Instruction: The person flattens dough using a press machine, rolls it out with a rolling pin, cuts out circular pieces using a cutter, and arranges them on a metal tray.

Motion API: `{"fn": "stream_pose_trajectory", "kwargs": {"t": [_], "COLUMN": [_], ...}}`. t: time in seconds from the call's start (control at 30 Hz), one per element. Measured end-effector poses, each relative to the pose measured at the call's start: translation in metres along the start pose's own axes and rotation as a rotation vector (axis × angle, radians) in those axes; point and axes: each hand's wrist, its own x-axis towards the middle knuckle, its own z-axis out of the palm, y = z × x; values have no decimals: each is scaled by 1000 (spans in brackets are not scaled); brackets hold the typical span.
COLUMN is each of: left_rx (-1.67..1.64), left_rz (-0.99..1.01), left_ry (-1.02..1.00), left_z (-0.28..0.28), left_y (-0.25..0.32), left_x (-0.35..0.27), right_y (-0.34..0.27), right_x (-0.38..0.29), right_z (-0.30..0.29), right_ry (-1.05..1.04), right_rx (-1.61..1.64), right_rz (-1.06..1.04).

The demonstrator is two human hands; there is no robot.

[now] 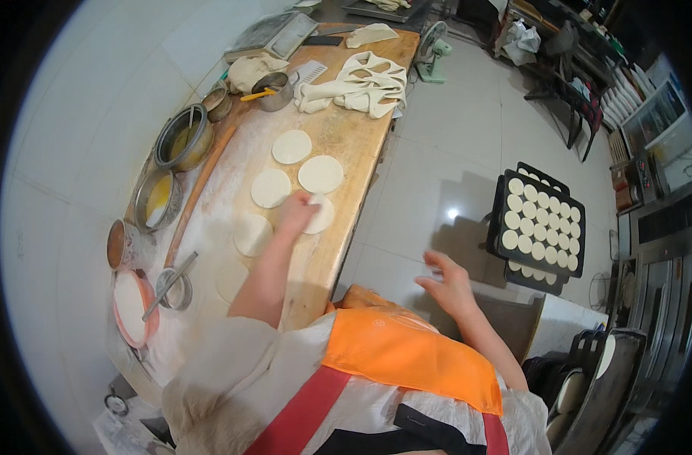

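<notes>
Several flat round dough discs lie on the floured wooden worktable [346, 165]. My left hand [299, 213] is over the table with its fingers on the edge of one dough disc [321, 216]; blur hides whether it grips the disc. Just beyond it are another disc [321, 174] and a disc to its left [271, 188]. My right hand [449, 282] is in the air to the right of the table, fingers apart, holding nothing. A sheet of dough with holes cut in it [369, 85] lies at the far end.
A wooden rolling pin [201, 193], metal bowls with yellow contents [158, 199] and a pink-rimmed tub of white powder [131, 310] line the left side. Black trays of dough discs [542, 224] stand at right. A green fan [433, 54] is beyond the table's far corner.
</notes>
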Motion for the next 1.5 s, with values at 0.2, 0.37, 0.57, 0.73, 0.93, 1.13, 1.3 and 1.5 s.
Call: {"fn": "stream_pose_trajectory", "kwargs": {"t": [0.2, 0.37, 0.57, 0.73, 0.93, 1.13, 1.3, 1.5], "left_rx": [-568, 537, 723, -424, -844, -938, -619, -460], "left_rz": [127, 206, -65, 32, 190, 356, 730, 361], "left_ry": [-744, 129, 20, 225, -738, -1379, -1418, -1218], "left_z": [26, 42, 6, 44, 177, 293, 333, 345], "left_y": [102, -94, -53, -31, 216, 414, 463, 385], "left_x": [-50, 159, 154, 158, -28, -262, -351, -279], "right_y": [3, 13, 47, 119, 241, 104, 154, 269], "right_x": [25, -39, -180, -313, -387, -287, -318, -410], "right_z": [45, -32, -240, -367, -409, -366, -415, -486], "right_ry": [43, 101, 773, 1412, 1392, 795, 1156, 1469], "right_rx": [464, 298, 206, 397, 516, 304, 379, -297], "right_rz": [184, 468, 378, 426, 487, 159, 192, 916]}}
